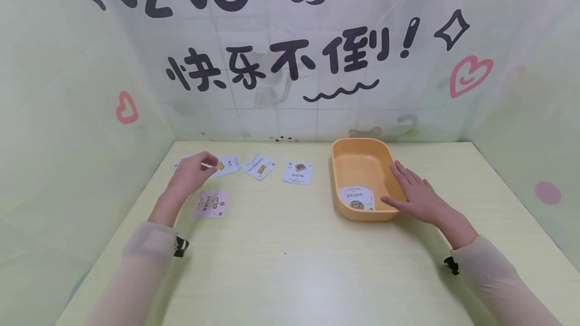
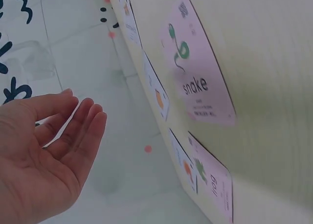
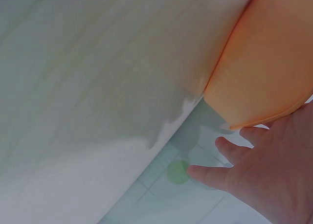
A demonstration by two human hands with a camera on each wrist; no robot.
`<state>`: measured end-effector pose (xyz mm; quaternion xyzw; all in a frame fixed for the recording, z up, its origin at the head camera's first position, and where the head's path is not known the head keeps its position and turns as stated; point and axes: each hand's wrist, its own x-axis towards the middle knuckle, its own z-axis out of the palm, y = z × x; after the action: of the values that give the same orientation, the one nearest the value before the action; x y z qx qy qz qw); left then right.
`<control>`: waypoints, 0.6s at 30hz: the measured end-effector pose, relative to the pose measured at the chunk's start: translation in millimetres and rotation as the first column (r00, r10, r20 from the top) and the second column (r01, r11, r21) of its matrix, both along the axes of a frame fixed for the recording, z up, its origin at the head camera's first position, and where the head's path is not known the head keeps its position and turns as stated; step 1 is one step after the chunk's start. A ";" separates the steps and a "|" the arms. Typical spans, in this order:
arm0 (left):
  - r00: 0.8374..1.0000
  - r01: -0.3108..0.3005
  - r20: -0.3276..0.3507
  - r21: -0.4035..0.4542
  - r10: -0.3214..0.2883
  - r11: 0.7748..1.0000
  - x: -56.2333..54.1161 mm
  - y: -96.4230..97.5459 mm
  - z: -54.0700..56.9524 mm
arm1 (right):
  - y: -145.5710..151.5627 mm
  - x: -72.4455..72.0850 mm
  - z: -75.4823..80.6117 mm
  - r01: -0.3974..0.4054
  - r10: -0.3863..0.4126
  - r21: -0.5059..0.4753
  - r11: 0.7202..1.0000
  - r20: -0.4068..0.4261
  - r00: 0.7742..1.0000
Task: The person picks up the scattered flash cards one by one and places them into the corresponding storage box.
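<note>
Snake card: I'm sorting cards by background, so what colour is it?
Pale pink, with a green snake drawing; the snake card shows best in the left wrist view.

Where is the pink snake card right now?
In the head view, the snake card lies flat on the table, left side, just right of the left hand's wrist and nearer the person than the row of white cards.

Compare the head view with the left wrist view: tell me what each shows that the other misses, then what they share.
Only the head view shows the orange tray with the salad card lying in it, the right hand resting flat on the tray's rim, and the pork card on the table.

Only the left wrist view shows the left hand's palm side, a thin white card edge between its fingers, and the snake drawing close up.

Both show the left hand and the pink snake card lying on the table beside other cards.
</note>
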<state>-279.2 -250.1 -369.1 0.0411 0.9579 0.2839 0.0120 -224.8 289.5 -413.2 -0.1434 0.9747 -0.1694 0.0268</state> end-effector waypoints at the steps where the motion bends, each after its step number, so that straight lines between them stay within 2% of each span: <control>1: 1.000 -0.010 0.005 -0.004 0.010 1.000 1.3 -5.8 -1.1 | 0.0 0.0 0.1 0.000 0.000 -0.002 1.000 0.001 1.000; 10: 0.992 -0.100 0.065 -0.081 0.106 0.992 6.5 -46.8 -12.5 | -0.2 -0.3 0.0 -0.001 0.001 -0.009 1.000 0.005 1.000; 15: 0.980 -0.140 0.128 -0.104 0.153 0.985 9.4 -61.3 -13.7 | 0.2 -0.5 0.1 0.001 -0.001 -0.006 1.000 0.003 1.000; 18: 0.974 -0.143 0.158 -0.132 0.163 0.981 11.1 -66.8 -13.8 | 0.0 -0.3 0.8 0.000 0.000 -0.007 1.000 0.000 1.000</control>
<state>-268.1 -316.9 -382.8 -0.0580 0.9690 0.2286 0.0733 -225.1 289.5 -412.4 -0.1434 0.9741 -0.1730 0.0265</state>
